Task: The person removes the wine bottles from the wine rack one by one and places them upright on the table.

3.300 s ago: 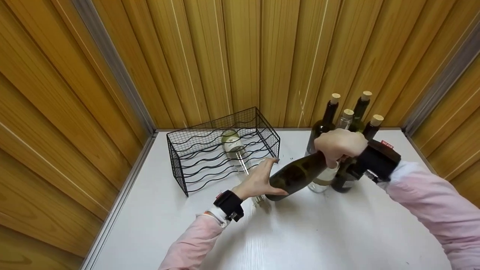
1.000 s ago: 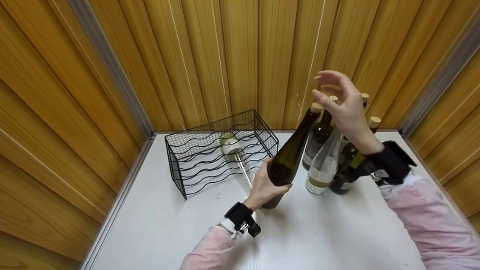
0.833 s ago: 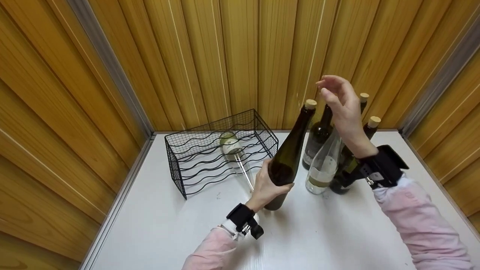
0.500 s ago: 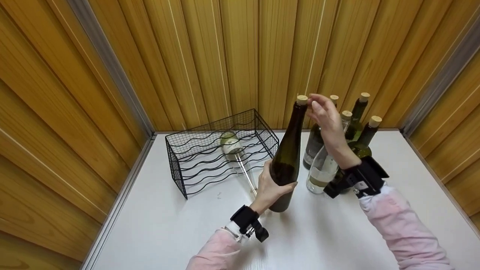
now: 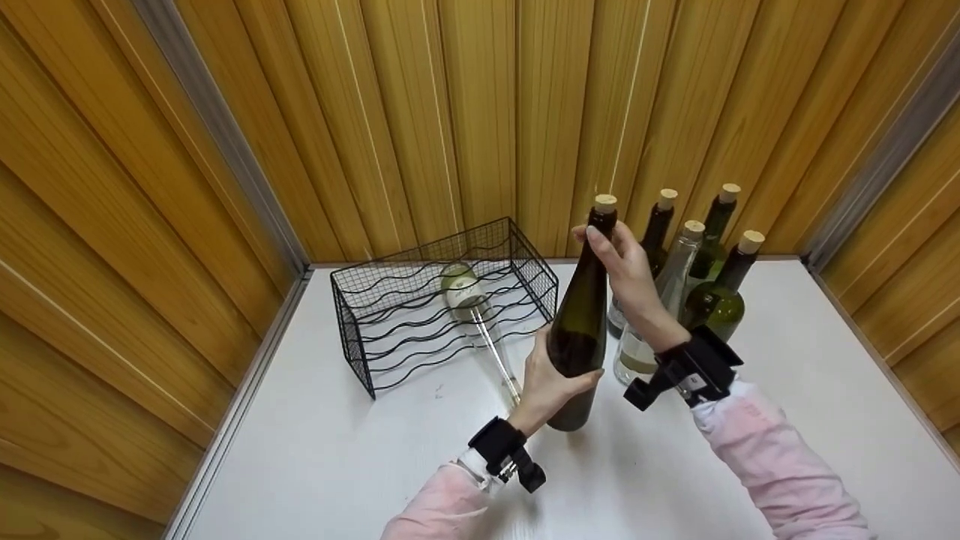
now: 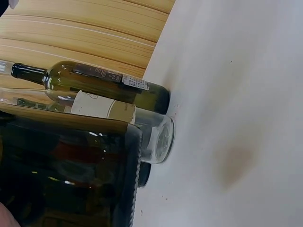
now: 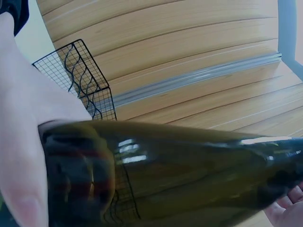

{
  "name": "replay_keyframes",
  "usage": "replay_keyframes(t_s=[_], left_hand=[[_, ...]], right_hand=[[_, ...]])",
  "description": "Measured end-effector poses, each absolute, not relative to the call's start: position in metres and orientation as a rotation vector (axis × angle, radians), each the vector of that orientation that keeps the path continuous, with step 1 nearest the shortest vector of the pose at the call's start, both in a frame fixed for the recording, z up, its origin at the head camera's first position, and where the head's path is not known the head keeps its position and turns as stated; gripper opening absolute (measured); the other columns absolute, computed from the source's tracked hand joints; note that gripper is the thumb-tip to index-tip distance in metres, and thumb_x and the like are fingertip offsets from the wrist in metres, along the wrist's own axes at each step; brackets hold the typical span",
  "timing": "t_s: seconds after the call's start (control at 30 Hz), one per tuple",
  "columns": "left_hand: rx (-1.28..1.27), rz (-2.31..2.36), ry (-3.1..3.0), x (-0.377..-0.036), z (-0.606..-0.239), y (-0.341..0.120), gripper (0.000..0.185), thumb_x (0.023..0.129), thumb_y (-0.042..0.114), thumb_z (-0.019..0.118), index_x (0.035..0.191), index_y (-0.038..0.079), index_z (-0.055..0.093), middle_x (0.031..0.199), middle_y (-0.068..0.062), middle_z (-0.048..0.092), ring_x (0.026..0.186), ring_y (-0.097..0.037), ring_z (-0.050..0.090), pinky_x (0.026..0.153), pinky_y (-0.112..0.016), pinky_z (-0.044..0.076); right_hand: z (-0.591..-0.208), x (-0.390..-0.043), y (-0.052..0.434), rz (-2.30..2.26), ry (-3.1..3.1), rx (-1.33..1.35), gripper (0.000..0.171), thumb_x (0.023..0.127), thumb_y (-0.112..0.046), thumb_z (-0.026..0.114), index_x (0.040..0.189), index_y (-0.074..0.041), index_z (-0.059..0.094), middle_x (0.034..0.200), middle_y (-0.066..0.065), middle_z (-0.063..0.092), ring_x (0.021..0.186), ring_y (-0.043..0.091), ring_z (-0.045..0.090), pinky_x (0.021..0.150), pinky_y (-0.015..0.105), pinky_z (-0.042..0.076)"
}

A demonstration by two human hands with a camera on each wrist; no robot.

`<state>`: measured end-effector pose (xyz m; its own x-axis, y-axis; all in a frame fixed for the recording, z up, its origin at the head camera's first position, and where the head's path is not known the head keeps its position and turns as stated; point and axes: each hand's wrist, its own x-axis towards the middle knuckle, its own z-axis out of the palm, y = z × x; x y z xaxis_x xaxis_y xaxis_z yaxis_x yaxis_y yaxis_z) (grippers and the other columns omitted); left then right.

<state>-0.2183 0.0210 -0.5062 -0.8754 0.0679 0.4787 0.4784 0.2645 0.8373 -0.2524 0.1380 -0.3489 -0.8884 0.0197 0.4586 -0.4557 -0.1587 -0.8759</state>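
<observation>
Fingers of my left hand (image 5: 551, 379) wrap the lower body of the dark green bottle (image 5: 581, 330), which stands upright near the middle of the tabletop (image 5: 337, 457). My right hand (image 5: 626, 274) curls round its neck just under the cork (image 5: 604, 201). Four more corked bottles (image 5: 712, 300) stand just behind it, toward the far right corner. Toward the far left corner sits the wire rack (image 5: 420, 307) with one pale bottle (image 5: 465, 296) lying in it.
</observation>
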Motion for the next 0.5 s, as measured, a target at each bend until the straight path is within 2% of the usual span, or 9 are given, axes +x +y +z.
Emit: replay_keyframes(t_s=[0.1, 0.23, 0.43, 0.5], left_hand=[[-0.530, -1.657, -2.184, -0.2171, -0.5071, 0.0221, 0.074, 0.057, 0.029, 0.082, 0.119, 0.018, 0.042, 0.105, 0.007, 0.055, 0.093, -0.011, 0.053, 0.079, -0.030, 0.042], [-0.542, -1.673, -2.185, -0.2154, -0.5080, 0.0227, 0.072, 0.057, 0.027, 0.082, 0.116, 0.019, 0.042, 0.103, 0.007, 0.055, 0.093, -0.010, 0.053, 0.079, -0.030, 0.043], [-0.537, -1.697, -2.188, -0.2136, -0.5099, 0.0247, 0.072, 0.058, 0.027, 0.083, 0.117, 0.018, 0.042, 0.103, 0.007, 0.055, 0.093, -0.011, 0.053, 0.079, -0.030, 0.043], [-0.536, -1.707, -2.192, -0.2134, -0.5090, 0.0254, 0.073, 0.058, 0.028, 0.083, 0.118, 0.018, 0.041, 0.104, 0.007, 0.055, 0.094, -0.010, 0.053, 0.079, -0.029, 0.043]], right_hand=[[-0.3488, -0.2533, 0.1350, 2.128, -1.803, 0.501, 0.041, 0.089, -0.023, 0.056, 0.116, 0.007, 0.047, 0.105, 0.017, 0.057, 0.103, 0.033, 0.049, 0.089, 0.036, 0.036], [-0.3490, -0.2537, 0.1322, 2.132, -1.823, 0.486, 0.042, 0.090, -0.019, 0.055, 0.118, 0.010, 0.044, 0.102, 0.016, 0.058, 0.100, 0.030, 0.052, 0.087, 0.036, 0.039], [-0.3505, -0.2541, 0.1307, 2.142, -1.823, 0.470, 0.032, 0.090, -0.014, 0.054, 0.113, 0.008, 0.049, 0.099, 0.025, 0.056, 0.094, 0.029, 0.054, 0.084, 0.038, 0.042], [-0.3506, -0.2549, 0.1313, 2.144, -1.818, 0.486, 0.031, 0.091, -0.016, 0.054, 0.111, 0.007, 0.049, 0.098, 0.026, 0.056, 0.094, 0.033, 0.054, 0.085, 0.040, 0.041]])
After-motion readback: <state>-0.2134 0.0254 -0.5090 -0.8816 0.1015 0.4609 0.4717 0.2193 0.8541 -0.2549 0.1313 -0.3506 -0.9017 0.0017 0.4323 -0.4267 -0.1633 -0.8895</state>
